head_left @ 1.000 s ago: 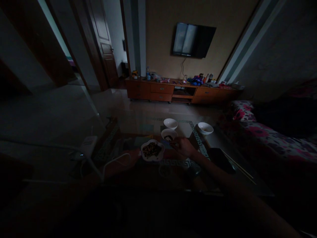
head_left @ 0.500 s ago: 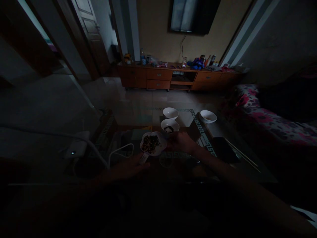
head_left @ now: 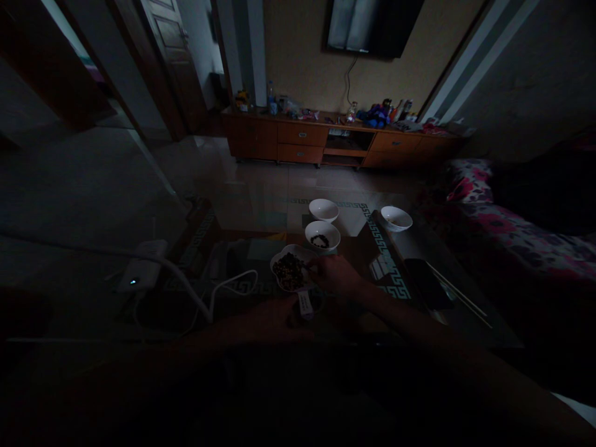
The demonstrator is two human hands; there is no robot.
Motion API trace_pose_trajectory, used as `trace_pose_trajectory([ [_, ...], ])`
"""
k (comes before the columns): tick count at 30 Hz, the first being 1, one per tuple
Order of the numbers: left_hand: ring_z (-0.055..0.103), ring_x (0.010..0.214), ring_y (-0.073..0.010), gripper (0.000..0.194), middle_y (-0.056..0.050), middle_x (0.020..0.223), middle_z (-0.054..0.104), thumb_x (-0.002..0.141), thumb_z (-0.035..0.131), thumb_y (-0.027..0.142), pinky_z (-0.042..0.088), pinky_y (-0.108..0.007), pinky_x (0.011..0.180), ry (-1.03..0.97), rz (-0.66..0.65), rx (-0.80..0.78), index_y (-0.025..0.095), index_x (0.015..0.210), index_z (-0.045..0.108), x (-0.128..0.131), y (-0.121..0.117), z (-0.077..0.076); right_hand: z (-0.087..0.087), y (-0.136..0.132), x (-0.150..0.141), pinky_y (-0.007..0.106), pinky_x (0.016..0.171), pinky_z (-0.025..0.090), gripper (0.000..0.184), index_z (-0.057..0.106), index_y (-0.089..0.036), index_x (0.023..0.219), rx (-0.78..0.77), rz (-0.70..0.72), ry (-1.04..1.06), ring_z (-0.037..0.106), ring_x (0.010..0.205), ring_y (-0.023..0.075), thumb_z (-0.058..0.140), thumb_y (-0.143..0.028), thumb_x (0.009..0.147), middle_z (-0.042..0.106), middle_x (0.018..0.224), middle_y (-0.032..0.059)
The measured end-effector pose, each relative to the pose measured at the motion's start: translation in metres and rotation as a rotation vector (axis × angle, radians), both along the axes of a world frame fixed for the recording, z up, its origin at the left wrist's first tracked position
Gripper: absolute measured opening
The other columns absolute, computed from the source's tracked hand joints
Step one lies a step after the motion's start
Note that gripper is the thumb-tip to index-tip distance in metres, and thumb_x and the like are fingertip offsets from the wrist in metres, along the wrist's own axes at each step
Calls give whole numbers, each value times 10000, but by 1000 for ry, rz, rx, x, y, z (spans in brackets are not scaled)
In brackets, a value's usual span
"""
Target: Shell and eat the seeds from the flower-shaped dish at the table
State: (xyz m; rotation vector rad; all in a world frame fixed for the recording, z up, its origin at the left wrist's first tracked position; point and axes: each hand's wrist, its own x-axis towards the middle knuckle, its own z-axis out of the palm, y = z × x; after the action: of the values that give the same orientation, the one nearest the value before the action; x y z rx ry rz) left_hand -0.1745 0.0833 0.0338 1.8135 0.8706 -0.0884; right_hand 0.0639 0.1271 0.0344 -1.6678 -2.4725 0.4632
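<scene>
A white scalloped dish [head_left: 289, 270] of mixed dark and light bits sits on the glass low table [head_left: 242, 248]. My right hand [head_left: 333, 275] rests at the dish's right rim, fingers pinched together at the bits. My left hand [head_left: 274, 320] lies just below the dish, fingers curled round a small pale object [head_left: 305, 304] that I cannot name. Behind the dish stands a white bowl [head_left: 322, 235] with a few dark bits in it.
Two more white bowls, one empty [head_left: 323, 210] and one far right [head_left: 396, 218], stand on the table. A dark phone [head_left: 424, 282] and chopsticks [head_left: 459, 295] lie to the right. A white power strip [head_left: 139, 273] and cable sit left. A floral sofa [head_left: 503, 230] flanks the right side.
My left hand moved right, under the dish, with the pale object. My right hand went from the bowl with dark bits to the dish's rim. The camera tilted down.
</scene>
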Motion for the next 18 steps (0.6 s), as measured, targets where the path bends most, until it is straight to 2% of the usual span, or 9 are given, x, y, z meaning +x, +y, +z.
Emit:
trace_pose_trajectory([
  [2,684,1114,-275,772,-99,1333,694,839,733,703,518,-358,875,15,-63,59,240,1430,550,1,2,10,-1,1,-2,311,675,470,282,809,-180,1147,-17,1,-14,708,738,209,614,-299,981,795,923,112],
  [4,686,1084,-259,667,-71,1317,703,859,720,683,510,-342,840,46,-149,86,265,1368,616,0,4,18,0,1,-4,311,687,482,272,807,-177,1147,-35,5,-26,721,769,220,634,-278,963,796,939,117],
  [7,682,881,-220,536,-45,1092,746,835,734,699,460,-327,704,184,-237,129,230,1093,708,-3,7,24,0,1,-7,309,714,507,253,812,-174,1128,-42,12,-38,740,810,228,651,-265,956,802,991,132],
  [10,644,766,-182,537,-16,950,737,820,731,744,397,-317,636,236,-269,143,221,940,703,-4,7,22,0,1,-9,313,726,520,262,812,-176,1141,-72,11,-42,753,823,237,637,-301,990,807,1010,137],
  [14,635,761,-173,520,-6,929,735,830,731,737,372,-309,623,258,-282,133,227,928,718,-3,8,22,-3,3,-10,308,733,518,282,810,-193,1170,-81,37,-52,761,848,244,620,-323,1008,814,1031,128],
  [18,639,786,-165,458,-7,947,737,866,738,666,373,-302,631,271,-289,134,218,963,720,-2,7,29,-6,4,-12,291,714,499,284,804,-196,1178,-52,54,-58,747,824,228,622,-317,995,811,973,115],
])
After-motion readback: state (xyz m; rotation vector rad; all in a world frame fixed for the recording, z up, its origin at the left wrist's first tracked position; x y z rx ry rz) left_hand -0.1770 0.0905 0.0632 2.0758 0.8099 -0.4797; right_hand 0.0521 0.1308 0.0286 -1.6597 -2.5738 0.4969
